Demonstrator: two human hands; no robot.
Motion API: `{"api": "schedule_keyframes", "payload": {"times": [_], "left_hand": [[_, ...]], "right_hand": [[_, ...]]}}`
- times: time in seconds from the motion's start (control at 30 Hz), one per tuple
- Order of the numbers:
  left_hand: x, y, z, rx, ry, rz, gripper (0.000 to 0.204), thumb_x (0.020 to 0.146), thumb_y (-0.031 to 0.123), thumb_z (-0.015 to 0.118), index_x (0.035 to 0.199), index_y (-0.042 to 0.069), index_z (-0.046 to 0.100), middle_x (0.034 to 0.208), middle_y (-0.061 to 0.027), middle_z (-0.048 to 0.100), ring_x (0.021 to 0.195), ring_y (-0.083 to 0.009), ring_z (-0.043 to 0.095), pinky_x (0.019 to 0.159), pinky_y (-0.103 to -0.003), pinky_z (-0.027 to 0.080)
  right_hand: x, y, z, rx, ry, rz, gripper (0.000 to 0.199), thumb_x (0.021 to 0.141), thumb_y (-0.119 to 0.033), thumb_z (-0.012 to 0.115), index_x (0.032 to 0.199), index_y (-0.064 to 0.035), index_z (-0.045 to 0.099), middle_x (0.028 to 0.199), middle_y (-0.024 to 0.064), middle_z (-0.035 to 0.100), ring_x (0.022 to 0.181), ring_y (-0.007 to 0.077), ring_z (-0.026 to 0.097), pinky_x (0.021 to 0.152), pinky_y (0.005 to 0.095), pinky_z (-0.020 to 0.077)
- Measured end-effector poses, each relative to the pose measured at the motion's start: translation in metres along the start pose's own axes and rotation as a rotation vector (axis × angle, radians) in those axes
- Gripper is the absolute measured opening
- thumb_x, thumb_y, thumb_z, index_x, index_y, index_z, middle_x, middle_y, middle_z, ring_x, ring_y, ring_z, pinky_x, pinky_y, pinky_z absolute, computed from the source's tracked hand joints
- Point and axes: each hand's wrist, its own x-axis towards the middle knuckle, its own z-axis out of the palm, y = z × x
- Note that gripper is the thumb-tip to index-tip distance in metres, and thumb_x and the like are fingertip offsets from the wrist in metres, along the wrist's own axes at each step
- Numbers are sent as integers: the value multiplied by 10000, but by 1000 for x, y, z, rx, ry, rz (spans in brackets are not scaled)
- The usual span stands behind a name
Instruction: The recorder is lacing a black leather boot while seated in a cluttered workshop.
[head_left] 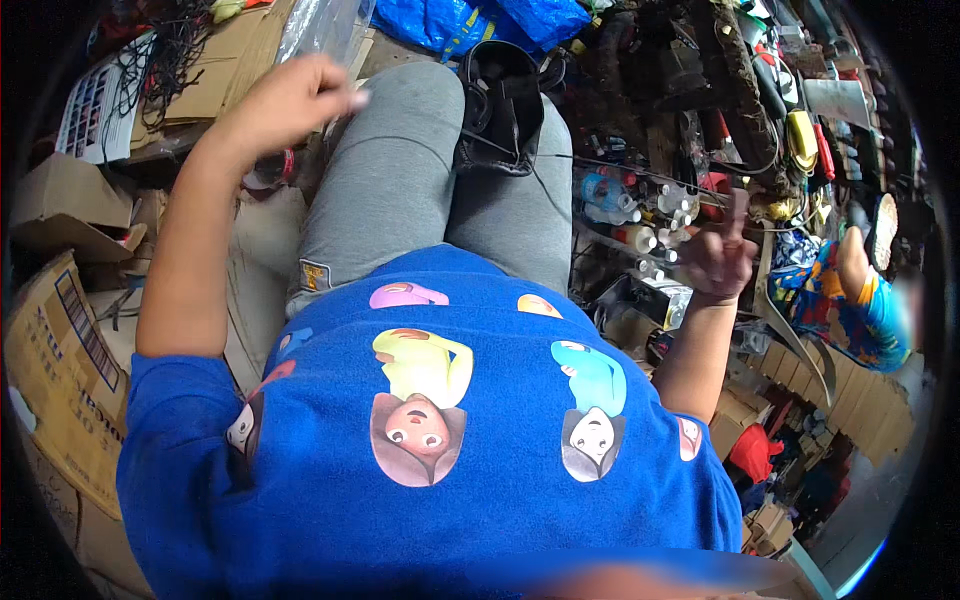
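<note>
I look down on my own blue shirt with cartoon figures and my grey trousers (pixel 400 170). A black boxy device with cables (pixel 500 100) rests on my lap between the thighs. My left hand (pixel 290 100) hovers over my left knee with the fingers curled in, and nothing shows in it. My right hand (pixel 720 255) is raised at my right side beside a cluster of small bottles (pixel 640 215). One of its fingers points up and the rest are curled. It is dim and blurred, so I cannot tell whether it holds anything.
Cardboard boxes (pixel 65 340) and flattened cardboard (pixel 215 75) lie to my left. A blue bag (pixel 480 20) sits ahead. Cluttered tools and parts (pixel 740 90) fill the right. Another person in colourful clothes (pixel 850 300) sits at far right.
</note>
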Motion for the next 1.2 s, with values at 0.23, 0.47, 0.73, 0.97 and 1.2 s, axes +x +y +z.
{"api": "schedule_keyframes", "payload": {"times": [0.23,0.47,0.73,0.97,1.2], "left_hand": [[29,68,45,-1815,-85,352,408,971,360,436,646,113,441,823,-42,561,927,-216,582,905,-363,428],[43,27,37,-1751,63,-21,427,966,339,460,599,165,326,536,52,249,461,-84,226,616,-287,329],[31,-31,0,-939,334,-8,389,983,320,416,802,31,603,976,-129,661,759,-166,606,817,-339,483],[13,62,55,-63,241,584,264,780,200,685,990,41,659,952,-121,608,927,-274,588,830,-343,465],[8,77,97,47,194,543,194,774,134,663,933,53,587,857,-132,600,836,-338,595,737,-414,478]], "right_hand": [[-4,69,-33,-1561,598,599,340,863,-347,631,906,-12,670,781,154,657,744,159,615,694,324,477],[-44,71,-37,-1979,515,306,403,898,-386,521,744,-23,604,731,194,594,709,390,572,637,441,442],[-58,73,-50,-857,1042,402,385,908,-432,512,1007,-83,642,795,51,618,745,233,581,692,362,420],[41,38,-1,-1317,635,9,472,888,-168,578,1345,-131,469,1222,103,548,1056,177,551,892,316,454],[163,60,41,-1891,-46,85,342,801,-133,647,1139,-119,601,908,152,648,825,294,637,736,360,497]]}}
